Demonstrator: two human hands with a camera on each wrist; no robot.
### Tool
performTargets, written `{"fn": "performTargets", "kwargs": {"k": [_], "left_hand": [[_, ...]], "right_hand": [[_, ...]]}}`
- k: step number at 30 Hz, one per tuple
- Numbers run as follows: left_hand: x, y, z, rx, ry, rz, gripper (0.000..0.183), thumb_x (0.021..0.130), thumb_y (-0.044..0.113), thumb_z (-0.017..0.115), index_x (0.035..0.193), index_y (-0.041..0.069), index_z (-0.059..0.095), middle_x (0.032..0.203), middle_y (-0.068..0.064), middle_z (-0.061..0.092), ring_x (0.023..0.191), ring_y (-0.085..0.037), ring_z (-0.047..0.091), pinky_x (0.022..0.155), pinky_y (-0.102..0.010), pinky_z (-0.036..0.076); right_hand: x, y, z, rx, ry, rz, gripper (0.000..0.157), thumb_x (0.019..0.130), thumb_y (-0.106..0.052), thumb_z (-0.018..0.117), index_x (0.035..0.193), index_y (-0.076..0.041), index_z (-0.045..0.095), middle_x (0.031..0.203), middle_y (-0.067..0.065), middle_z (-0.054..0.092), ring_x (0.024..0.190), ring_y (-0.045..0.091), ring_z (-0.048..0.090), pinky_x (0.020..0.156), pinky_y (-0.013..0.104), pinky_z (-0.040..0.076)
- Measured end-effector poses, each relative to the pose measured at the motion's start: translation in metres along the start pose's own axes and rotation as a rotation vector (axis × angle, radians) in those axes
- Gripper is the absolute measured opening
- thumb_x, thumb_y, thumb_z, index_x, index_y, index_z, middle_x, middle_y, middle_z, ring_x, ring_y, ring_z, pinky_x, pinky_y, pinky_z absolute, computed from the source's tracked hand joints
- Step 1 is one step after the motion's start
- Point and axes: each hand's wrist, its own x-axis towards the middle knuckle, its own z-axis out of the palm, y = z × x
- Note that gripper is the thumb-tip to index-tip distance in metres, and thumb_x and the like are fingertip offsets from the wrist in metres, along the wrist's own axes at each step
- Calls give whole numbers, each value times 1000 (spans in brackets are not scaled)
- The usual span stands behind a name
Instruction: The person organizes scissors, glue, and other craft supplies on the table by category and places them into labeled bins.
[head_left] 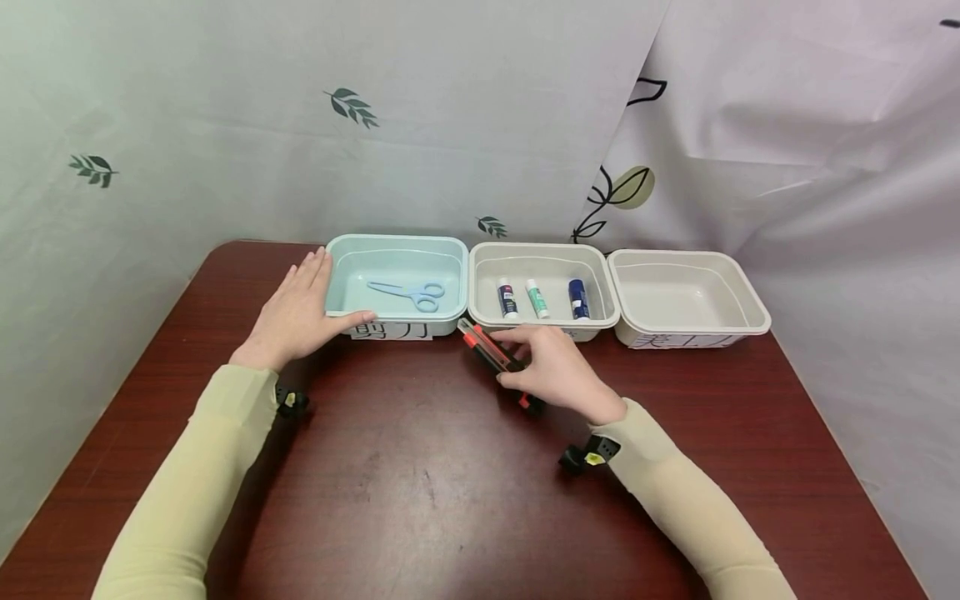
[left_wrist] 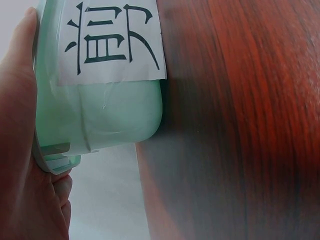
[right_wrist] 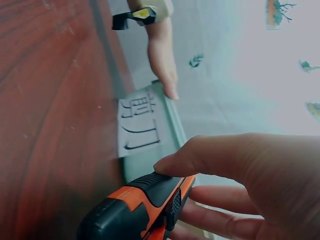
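A red-and-black utility knife (head_left: pixel 489 348) is pinched between the thumb and fingers of my right hand (head_left: pixel 558 367). It slants in front of the middle box, its tip close to the gap beside the light blue box (head_left: pixel 390 242). In the right wrist view, my thumb lies on the black ribbed grip of the knife (right_wrist: pixel 150 192). My left hand (head_left: pixel 294 312) rests on the near left corner of the blue box, fingers straight along its side rim and thumb along the front rim. Blue-handled scissors (head_left: pixel 412 293) lie inside that box.
The middle beige box (head_left: pixel 536 250) contains three glue sticks (head_left: pixel 538 298). To its right stands another beige box (head_left: pixel 690 257). Paper labels with handwritten characters (head_left: pixel 392 330) are stuck on the box fronts. A patterned cloth (head_left: pixel 420 108) hangs behind the dark red wooden table (head_left: pixel 405 483).
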Motion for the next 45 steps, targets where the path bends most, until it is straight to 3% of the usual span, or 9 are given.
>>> {"fn": "performTargets", "kwargs": {"k": [5,11,17,23,30,36,41,45], "left_hand": [[0,0,0,-3,-3,3,119,89,74,57,159,-7,5,166,-26,7,154,-37,5,124,-50,4],[1,-1,1,0,-4,5,119,89,74,57,159,-8,6,166,-27,7,153,-39,6,124,-50,4],[1,0,0,5,-6,0,120,89,75,57,159,-8,6,166,-27,7,153,-39,7,124,-50,5],[1,1,-2,-2,-7,-3,120,89,75,57,159,-8,6,166,-27,9,154,-36,4,124,-50,5],[1,0,0,7,-7,1,121,88,76,57,159,-7,6,166,-27,9,153,-38,7,124,-49,5],[1,0,-1,11,-10,-1,121,88,76,57,159,-7,6,166,-27,9,153,-38,7,124,-50,5],[0,-1,0,6,-10,-3,120,88,76,56,160,-6,5,166,-26,8,154,-36,5,124,-50,4],[1,-1,0,6,-9,-4,120,89,76,56,160,-6,6,166,-26,8,154,-35,4,124,-49,4]], "right_hand": [[-2,0,-13,30,36,-23,55,76,-12,87,129,-14,73,102,-2,72,82,10,68,74,32,56],[-3,1,-31,84,77,-17,56,76,-13,90,129,-8,72,100,4,72,84,14,71,74,34,59],[-5,3,-52,170,116,28,58,79,-9,88,134,-7,69,119,6,69,91,18,72,75,33,61],[-7,12,-76,108,182,12,58,80,-5,85,135,-5,67,117,12,69,93,23,71,77,39,62],[-13,21,-98,86,247,63,58,81,-3,83,136,-8,67,116,12,70,95,25,71,76,26,60],[-16,26,-115,52,285,81,59,82,-1,82,138,-8,65,126,12,67,99,28,70,79,23,59],[-19,33,-130,32,318,72,58,82,3,80,138,-5,64,125,15,66,99,33,69,82,31,60],[-21,42,-143,-1,369,70,57,82,5,78,137,-4,65,120,17,68,96,35,70,79,23,59]]}}
